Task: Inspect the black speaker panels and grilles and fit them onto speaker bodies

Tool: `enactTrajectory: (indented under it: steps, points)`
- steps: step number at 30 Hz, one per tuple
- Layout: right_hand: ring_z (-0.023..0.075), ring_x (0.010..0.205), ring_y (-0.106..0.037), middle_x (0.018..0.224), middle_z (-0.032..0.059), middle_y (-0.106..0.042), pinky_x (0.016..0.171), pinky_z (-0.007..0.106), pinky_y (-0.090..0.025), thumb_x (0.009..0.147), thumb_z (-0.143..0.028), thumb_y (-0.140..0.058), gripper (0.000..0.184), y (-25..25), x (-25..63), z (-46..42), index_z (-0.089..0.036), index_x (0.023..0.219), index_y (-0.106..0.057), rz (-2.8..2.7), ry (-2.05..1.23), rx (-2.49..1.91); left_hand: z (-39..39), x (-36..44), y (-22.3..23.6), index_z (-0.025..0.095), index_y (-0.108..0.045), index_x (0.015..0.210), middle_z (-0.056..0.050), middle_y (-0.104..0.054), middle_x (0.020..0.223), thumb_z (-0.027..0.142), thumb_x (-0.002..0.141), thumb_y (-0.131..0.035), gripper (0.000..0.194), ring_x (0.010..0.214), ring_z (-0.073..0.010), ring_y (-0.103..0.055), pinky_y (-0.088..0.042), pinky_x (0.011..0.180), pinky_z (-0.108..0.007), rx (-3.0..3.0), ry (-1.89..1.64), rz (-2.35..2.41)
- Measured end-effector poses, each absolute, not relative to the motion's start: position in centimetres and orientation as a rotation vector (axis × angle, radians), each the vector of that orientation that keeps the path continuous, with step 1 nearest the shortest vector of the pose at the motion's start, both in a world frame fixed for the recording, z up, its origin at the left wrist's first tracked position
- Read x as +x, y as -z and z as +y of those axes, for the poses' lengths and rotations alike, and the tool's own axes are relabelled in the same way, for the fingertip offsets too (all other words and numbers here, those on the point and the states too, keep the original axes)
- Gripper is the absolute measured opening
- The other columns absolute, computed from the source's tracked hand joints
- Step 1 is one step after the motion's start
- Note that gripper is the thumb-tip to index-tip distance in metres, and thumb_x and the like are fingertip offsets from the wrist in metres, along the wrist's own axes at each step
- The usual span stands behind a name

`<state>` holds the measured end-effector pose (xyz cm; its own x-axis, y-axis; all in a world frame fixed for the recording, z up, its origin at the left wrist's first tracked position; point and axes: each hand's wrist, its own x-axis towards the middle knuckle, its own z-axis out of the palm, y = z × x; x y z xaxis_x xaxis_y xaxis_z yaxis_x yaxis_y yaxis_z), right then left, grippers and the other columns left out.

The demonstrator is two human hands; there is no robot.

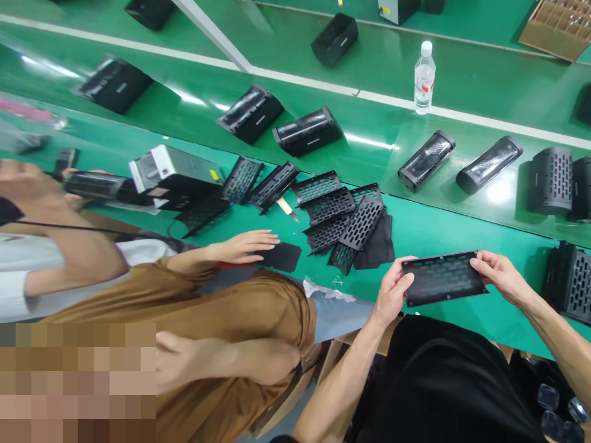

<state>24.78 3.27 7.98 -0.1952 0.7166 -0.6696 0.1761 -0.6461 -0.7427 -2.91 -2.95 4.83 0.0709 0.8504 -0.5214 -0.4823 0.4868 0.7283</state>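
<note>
black mesh panel [442,278] is held over the green worktop [443,229] by both hands, gripped at its short ends: the left hand [393,290] wraps one end and the right hand [493,275] pinches the other, neither one open wide. just beyond it lies a loose heap of black grilles [344,224]. to the left, a co-worker's hand [240,246], reaching from a brown sleeve [194,261], rests just beside a flat black sheet [282,257]. farther up stand black speaker boxes [425,160] and a water bottle [423,79].

Nothing is legible; marks on the black speaker [250,114] and water bottle [424,86] are blurred.
</note>
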Motion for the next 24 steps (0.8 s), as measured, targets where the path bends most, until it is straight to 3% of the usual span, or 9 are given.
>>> enactTrajectory:
  steps: [2, 4, 7, 10, 16, 24]
  points:
    - [0.0149, 0.061, -0.055, 0.069, -0.0035, -0.058, 0.058, 0.028, -0.047, 0.078, -0.073, -0.084, 0.056, -8.0, 24.8, 3.3, -0.024, 0.092, -0.062, -1.124, -1.826, -1.696, -3.0, -2.9, -4.6, 0.019, -0.071, 0.122, -0.003, -0.075, 0.094, 0.045, 0.082, -0.082, 0.048, 0.079, -0.0164, -0.064, -0.050, 0.072, -0.025, 0.450, -1.057, 1.106]
    - [0.0215, 0.083, -0.068, 0.095, 0.0037, -0.073, 0.073, 0.033, -0.056, 0.076, -0.070, -0.086, 0.063, -7.9, 24.7, 3.4, -0.026, 0.116, -0.065, -1.233, -1.683, -1.695, -3.0, -2.8, -4.4, 0.018, -0.071, 0.120, -0.003, -0.074, 0.094, 0.046, 0.082, -0.082, 0.048, 0.079, -0.0165, -0.063, -0.049, 0.071, -0.025, 0.470, -1.057, 1.109]
    - [0.0291, 0.116, -0.069, 0.131, 0.0113, -0.073, 0.094, 0.041, -0.057, 0.074, -0.068, -0.088, 0.073, -7.6, 24.2, 3.6, -0.028, 0.131, -0.064, -1.345, -1.491, -1.675, -2.8, -2.5, -4.4, 0.018, -0.070, 0.120, -0.003, -0.075, 0.093, 0.044, 0.080, -0.083, 0.049, 0.079, -0.0168, -0.064, -0.050, 0.072, -0.025, 0.441, -1.035, 1.079]
    - [0.0306, 0.114, -0.071, 0.122, 0.0113, -0.078, 0.096, 0.044, -0.056, 0.076, -0.067, -0.086, 0.063, -7.2, 23.6, 4.0, -0.026, 0.122, -0.071, -1.378, -1.472, -1.656, -2.5, -2.0, -4.6, 0.017, -0.068, 0.120, -0.004, -0.077, 0.096, 0.042, 0.080, -0.083, 0.050, 0.082, -0.0187, -0.068, -0.052, 0.076, -0.027, 0.371, -1.020, 1.034]
    - [0.0260, 0.080, -0.069, 0.092, 0.0072, -0.079, 0.074, 0.039, -0.054, 0.078, -0.070, -0.080, 0.049, -6.5, 23.3, 4.1, -0.023, 0.093, -0.077, -1.406, -1.419, -1.727, -2.3, -1.5, -4.9, 0.016, -0.067, 0.118, -0.006, -0.080, 0.099, 0.040, 0.079, -0.083, 0.049, 0.085, -0.0210, -0.073, -0.055, 0.079, -0.029, 0.315, -1.022, 1.007]
    - [0.0259, 0.083, -0.071, 0.095, 0.0069, -0.079, 0.080, 0.040, -0.056, 0.085, -0.061, -0.076, 0.039, -6.8, 23.3, 4.0, -0.024, 0.096, -0.078, -1.641, -1.167, -1.667, -2.2, -1.4, -5.2, 0.017, -0.066, 0.117, -0.006, -0.080, 0.099, 0.039, 0.078, -0.083, 0.048, 0.086, -0.0209, -0.072, -0.055, 0.079, -0.030, 0.310, -1.026, 0.999]
